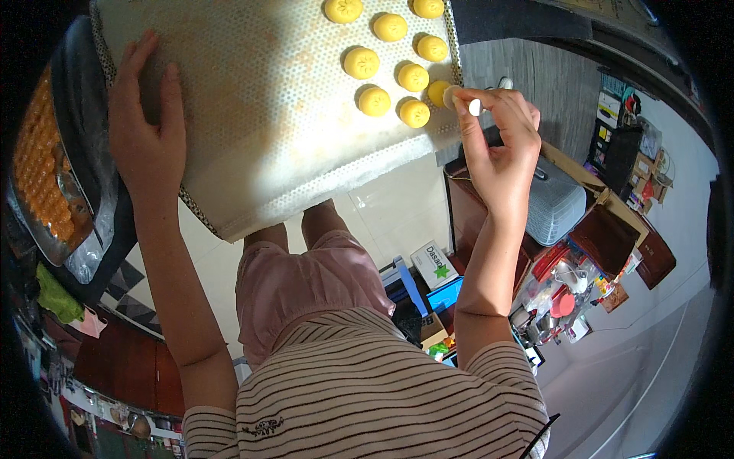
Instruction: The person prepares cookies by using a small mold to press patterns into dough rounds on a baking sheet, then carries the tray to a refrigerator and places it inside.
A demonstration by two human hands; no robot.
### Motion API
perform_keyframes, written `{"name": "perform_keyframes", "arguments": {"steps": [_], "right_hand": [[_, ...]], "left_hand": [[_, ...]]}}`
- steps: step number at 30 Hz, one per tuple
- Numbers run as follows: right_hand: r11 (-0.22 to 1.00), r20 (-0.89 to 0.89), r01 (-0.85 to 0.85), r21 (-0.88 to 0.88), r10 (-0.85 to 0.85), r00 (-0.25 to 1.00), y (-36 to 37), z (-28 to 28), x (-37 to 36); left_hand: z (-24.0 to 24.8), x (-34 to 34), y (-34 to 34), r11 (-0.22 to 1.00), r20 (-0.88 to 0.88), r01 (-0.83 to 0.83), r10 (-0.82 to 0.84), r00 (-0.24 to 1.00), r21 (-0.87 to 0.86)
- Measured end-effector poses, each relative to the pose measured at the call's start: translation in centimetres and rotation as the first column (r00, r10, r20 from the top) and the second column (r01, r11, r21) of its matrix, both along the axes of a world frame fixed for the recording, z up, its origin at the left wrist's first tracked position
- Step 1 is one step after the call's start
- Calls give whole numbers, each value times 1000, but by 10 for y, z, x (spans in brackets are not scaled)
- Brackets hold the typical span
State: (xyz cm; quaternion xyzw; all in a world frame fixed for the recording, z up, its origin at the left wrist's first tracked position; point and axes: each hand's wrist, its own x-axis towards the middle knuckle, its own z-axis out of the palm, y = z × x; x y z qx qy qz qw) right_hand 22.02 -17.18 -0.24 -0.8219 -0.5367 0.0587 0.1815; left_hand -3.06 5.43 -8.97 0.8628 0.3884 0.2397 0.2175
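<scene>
A pale perforated mat [229, 115] lies before me, its near edge above my thighs. My left hand [149, 141] rests at its left edge, fingers apart, holding nothing. Toward the mat's right edge, thumb and fingers of my right hand [503, 138] pinch a small white stamp [475, 107]. The stamp's pale round end is against or right beside a yellow dough ball [437, 93]; whether it touches cannot be seen. Several more round yellow dough pieces [374, 101] sit spaced out on the mat's right side, with small marks pressed into their tops.
At the far left, a clear-covered tray holds rows of orange-brown balls [46, 168]. Below the mat is a pale tiled floor [397, 191]. A grey suitcase [554, 200], cartons [434, 264] and a cluttered pile of goods [562, 302] stand to the right.
</scene>
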Motion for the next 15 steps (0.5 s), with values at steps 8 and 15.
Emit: {"name": "perform_keyframes", "arguments": {"steps": [8, 15], "right_hand": [[1000, -35, 5, 9, -4, 999, 1, 0, 0], [1000, -35, 14, 12, -14, 999, -1, -3, -1]], "left_hand": [[1, 1, 1, 1000, 30, 10, -11, 999, 12], [1, 1, 0, 1000, 25, 8, -8, 1000, 8]]}}
